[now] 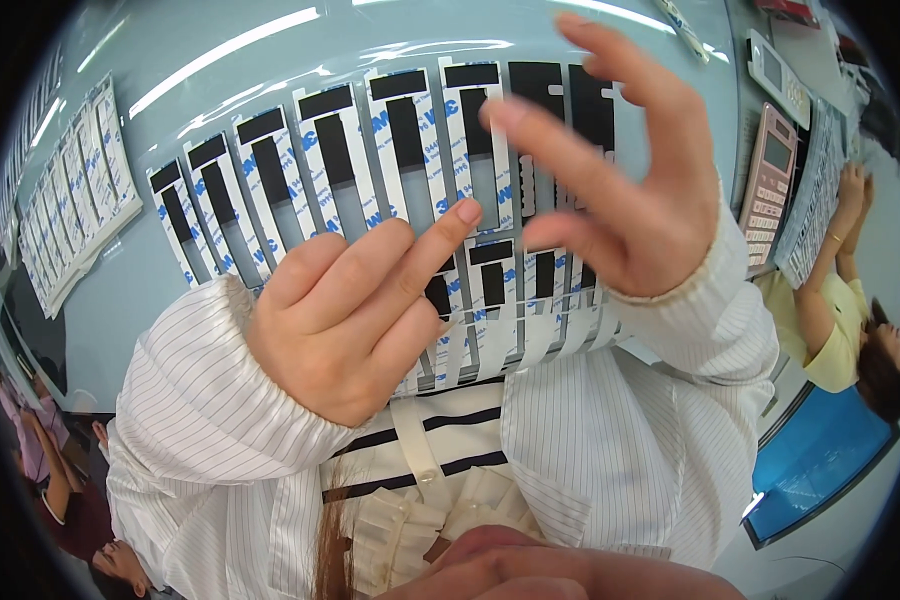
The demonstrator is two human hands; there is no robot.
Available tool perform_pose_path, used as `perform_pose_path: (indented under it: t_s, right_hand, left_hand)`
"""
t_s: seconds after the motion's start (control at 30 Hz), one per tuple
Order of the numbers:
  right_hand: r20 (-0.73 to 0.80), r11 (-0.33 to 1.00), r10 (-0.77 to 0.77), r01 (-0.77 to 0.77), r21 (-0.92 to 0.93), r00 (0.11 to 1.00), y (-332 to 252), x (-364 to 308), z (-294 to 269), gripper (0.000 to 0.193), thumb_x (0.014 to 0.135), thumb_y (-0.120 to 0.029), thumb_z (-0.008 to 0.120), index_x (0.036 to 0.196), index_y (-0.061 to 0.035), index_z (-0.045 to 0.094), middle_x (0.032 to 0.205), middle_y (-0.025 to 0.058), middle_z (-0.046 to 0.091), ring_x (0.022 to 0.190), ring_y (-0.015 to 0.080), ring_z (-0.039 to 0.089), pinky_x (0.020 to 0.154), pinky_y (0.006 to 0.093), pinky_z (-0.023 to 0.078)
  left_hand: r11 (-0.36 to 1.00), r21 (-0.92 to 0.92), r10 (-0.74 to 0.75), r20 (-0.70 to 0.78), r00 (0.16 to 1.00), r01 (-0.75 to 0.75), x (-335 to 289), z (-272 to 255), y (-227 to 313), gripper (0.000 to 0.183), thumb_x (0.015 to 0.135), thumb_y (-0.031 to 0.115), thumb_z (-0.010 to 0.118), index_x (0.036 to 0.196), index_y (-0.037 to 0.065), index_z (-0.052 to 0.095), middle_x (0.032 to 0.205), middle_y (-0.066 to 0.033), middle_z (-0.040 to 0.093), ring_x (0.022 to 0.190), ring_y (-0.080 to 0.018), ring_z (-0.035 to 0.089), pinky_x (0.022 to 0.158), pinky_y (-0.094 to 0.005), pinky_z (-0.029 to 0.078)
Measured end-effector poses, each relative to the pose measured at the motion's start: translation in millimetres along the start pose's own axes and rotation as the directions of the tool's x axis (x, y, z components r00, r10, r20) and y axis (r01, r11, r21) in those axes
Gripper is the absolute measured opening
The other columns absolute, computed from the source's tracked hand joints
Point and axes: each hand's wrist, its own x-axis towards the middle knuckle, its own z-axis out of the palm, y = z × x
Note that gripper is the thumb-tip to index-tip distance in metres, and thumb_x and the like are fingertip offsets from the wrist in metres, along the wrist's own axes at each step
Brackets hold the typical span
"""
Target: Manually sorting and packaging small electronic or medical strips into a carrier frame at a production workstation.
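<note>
A row of flat black adhesive pieces lies in front of me, most framed by white backing paper with blue print. Two pieces at the right end show plain black tops without that paper. My left hand rests palm down over the nearer part of the row. Its index finger is stretched onto or just above a strip, the other fingers are loosely bent, and nothing shows in it. Above the right end hovers my right hand, blurred, thumb and fingers spread with nothing visible between them. Both hands hide parts of the strips.
On the left lies a stack of similar white-backed sheets. A pink calculator and a white one stand at the right, beside a grey sheet stack. People sit at both sides; a blue-topped bin is at lower right.
</note>
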Motion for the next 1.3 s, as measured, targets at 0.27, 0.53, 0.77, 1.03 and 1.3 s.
perform_pose_path:
  t_s: [0.27, 0.53, 0.77, 1.03, 1.3]
  right_hand:
    - [0.136, 0.997, -0.023, 0.033, -0.076, 0.99, 2, -8, 17, 0.065, 0.091, -0.071, 0.047, 0.136, -0.0273, 0.063, 0.155, 0.0189, 0.041, 0.139, 0.0354, 0.042, 0.115, 0.0486, 0.027]
    - [0.216, 0.965, 0.167, -0.205, 0.165, 0.962, 23, 17, 13, 0.083, 0.084, -0.088, 0.027, 0.147, -0.0399, 0.051, 0.165, 0.0191, 0.024, 0.152, 0.04, 0.019, 0.12, 0.0584, -0.002]
    - [0.276, 0.973, 0.18, -0.212, 0.092, 0.944, 39, 6, 24, 0.088, 0.08, -0.091, 0.028, 0.151, -0.0409, 0.045, 0.166, 0.0216, 0.013, 0.153, 0.044, 0.013, 0.117, 0.0652, 0.0]
    - [0.181, 0.829, 0.028, -0.124, 0.545, 0.983, -10, -16, -26, 0.049, 0.086, -0.029, 0.076, 0.126, -0.0024, 0.068, 0.129, 0.021, 0.064, 0.11, 0.0335, 0.064, 0.096, 0.0386, 0.05]
    - [0.296, 0.553, 0.184, -0.348, 0.757, 0.937, -34, -27, -17, 0.005, 0.086, -0.001, 0.072, 0.09, 0.0008, 0.074, 0.081, 0.0079, 0.072, 0.071, 0.0188, 0.067, 0.065, 0.0283, 0.051]
  left_hand:
    - [0.998, -0.058, -0.016, 0.01, 1.0, 0.016, 0, 0, 1, 0.027, 0.063, 0.012, 0.073, 0.072, 0.004, 0.049, 0.133, -0.0191, 0.065, 0.104, -0.0313, 0.058, 0.084, -0.0403, 0.046]
    - [0.998, -0.055, -0.007, -0.003, 1.0, 0.006, 6, -2, 3, 0.027, 0.065, 0.01, 0.074, 0.071, 0.004, 0.049, 0.133, -0.0195, 0.065, 0.105, -0.0322, 0.059, 0.085, -0.0409, 0.046]
    - [0.998, -0.054, -0.012, -0.048, 0.999, 0.01, 8, -5, 1, 0.021, 0.07, 0.011, 0.073, 0.07, 0.004, 0.053, 0.127, -0.0193, 0.068, 0.102, -0.0287, 0.062, 0.081, -0.0381, 0.047]
    - [0.975, -0.224, -0.012, -0.045, 0.999, 0.002, 8, -14, -4, 0.016, 0.073, 0.003, 0.07, 0.076, 0.003, 0.054, 0.127, -0.0192, 0.067, 0.103, -0.0329, 0.058, 0.084, -0.0392, 0.046]
    - [0.65, -0.708, -0.194, 0.194, 0.962, 0.274, 7, -27, 0, 0.013, 0.083, 0.006, 0.077, 0.089, 0.002, 0.066, 0.088, -0.0082, 0.067, 0.076, -0.0201, 0.062, 0.067, -0.0304, 0.048]
